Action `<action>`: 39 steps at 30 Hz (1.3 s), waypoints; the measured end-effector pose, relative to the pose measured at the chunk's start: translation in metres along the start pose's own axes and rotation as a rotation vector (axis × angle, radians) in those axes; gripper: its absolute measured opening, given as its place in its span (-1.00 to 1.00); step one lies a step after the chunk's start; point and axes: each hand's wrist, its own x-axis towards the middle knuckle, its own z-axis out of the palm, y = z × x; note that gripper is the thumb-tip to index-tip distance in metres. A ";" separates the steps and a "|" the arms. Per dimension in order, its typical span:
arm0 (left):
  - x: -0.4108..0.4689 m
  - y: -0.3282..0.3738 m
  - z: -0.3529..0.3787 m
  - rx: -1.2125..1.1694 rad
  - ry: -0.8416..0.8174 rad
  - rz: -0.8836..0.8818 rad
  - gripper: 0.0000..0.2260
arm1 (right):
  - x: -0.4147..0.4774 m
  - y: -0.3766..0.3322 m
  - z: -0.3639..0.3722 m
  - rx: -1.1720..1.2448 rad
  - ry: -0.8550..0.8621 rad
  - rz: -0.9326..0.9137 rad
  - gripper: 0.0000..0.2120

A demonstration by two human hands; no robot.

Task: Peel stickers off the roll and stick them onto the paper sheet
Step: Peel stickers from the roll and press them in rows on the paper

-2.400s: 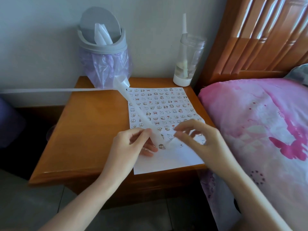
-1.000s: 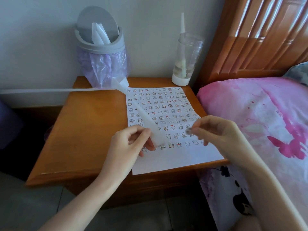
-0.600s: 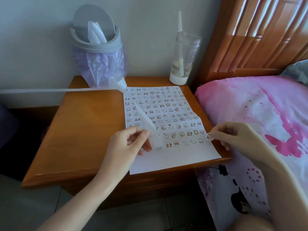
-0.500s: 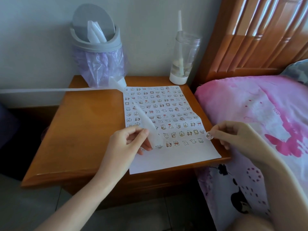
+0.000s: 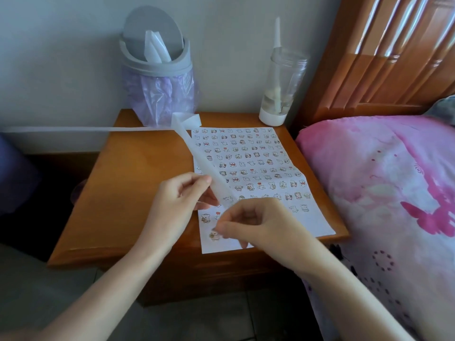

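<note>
Mid-peel, I judge: the left hand [image 5: 177, 203] pinches the sticker strip [image 5: 197, 153] over the paper sheet [image 5: 307, 225], the right hand [image 5: 258, 225] curls its fingertips just below that pinch, holding a sticker or not I cannot tell; next comes a clean lift.

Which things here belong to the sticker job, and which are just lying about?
In use: white paper sheet with small cartoon stickers, translucent white backing strip pinched by left hand, right hand.
Lying about: grey swing-lid bin with purple bag, clear plastic bottle, pink bedding.
</note>
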 end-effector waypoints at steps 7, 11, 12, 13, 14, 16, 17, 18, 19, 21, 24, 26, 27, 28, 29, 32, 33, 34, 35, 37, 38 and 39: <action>0.003 -0.006 0.000 0.010 0.020 -0.028 -0.79 | 0.010 0.012 0.021 -0.075 0.149 0.021 -0.92; 0.002 -0.007 0.000 0.030 0.017 -0.017 -0.79 | 0.013 0.013 0.018 -0.134 0.160 0.029 -0.91; 0.002 -0.007 0.000 0.036 0.019 -0.017 -0.79 | 0.014 0.013 0.019 -0.136 0.156 0.033 -0.92; 0.002 -0.007 0.000 0.041 0.020 -0.017 -0.79 | 0.014 0.014 0.019 -0.138 0.150 0.035 -0.92; 0.003 -0.007 0.000 0.044 0.020 -0.017 -0.78 | 0.014 0.014 0.019 -0.141 0.143 0.037 -0.93; 0.003 -0.006 0.001 0.047 0.017 -0.019 -0.79 | 0.014 0.015 0.019 -0.145 0.135 0.042 -0.93; 0.003 -0.006 0.001 0.047 0.018 -0.020 -0.79 | 0.015 0.015 0.019 -0.151 0.139 0.043 -0.94; 0.003 -0.006 0.001 0.046 0.019 -0.021 -0.79 | 0.015 0.015 0.019 -0.160 0.147 0.043 -0.93; 0.003 -0.006 0.001 0.047 0.021 -0.022 -0.79 | 0.015 0.016 0.020 -0.169 0.155 0.044 -0.93; 0.003 -0.006 0.002 0.048 0.023 -0.022 -0.79 | 0.014 0.016 0.022 -0.178 0.170 0.050 -0.93; 0.003 -0.006 0.002 0.049 0.024 -0.021 -0.79 | 0.013 0.017 0.026 -0.199 0.193 0.056 -0.94; 0.002 -0.007 0.001 0.053 0.024 -0.020 -0.79 | 0.013 0.018 0.027 -0.207 0.207 0.059 -0.94; 0.002 -0.007 0.001 0.055 0.022 -0.018 -0.79 | 0.013 0.018 0.028 -0.209 0.211 0.059 -0.93; 0.002 -0.007 0.001 0.056 0.020 -0.016 -0.80 | 0.013 0.018 0.028 -0.212 0.214 0.058 -0.94; 0.002 -0.006 0.001 0.056 0.018 -0.016 -0.80 | 0.013 0.019 0.029 -0.219 0.218 0.056 -0.94; 0.002 -0.007 0.001 0.048 0.021 -0.018 -0.80 | 0.012 0.019 0.031 -0.259 0.233 0.044 -0.95; 0.002 -0.007 0.001 0.048 0.023 -0.016 -0.80 | 0.012 0.019 0.032 -0.280 0.238 0.042 -0.96; 0.002 -0.007 0.001 0.050 0.023 -0.014 -0.80 | 0.012 0.019 0.033 -0.310 0.243 0.038 -0.96; 0.002 -0.007 0.001 0.053 0.023 -0.012 -0.80 | 0.011 0.019 0.034 -0.345 0.246 0.032 -0.96; 0.002 -0.008 0.001 0.056 0.023 -0.008 -0.80 | 0.011 0.020 0.034 -0.395 0.251 0.019 -0.93; 0.002 -0.008 0.001 0.059 0.022 -0.005 -0.79 | 0.011 0.020 0.034 -0.405 0.252 0.018 -0.91; 0.002 -0.008 0.002 0.065 0.021 0.000 -0.79 | 0.011 0.020 0.034 -0.407 0.251 0.020 -0.86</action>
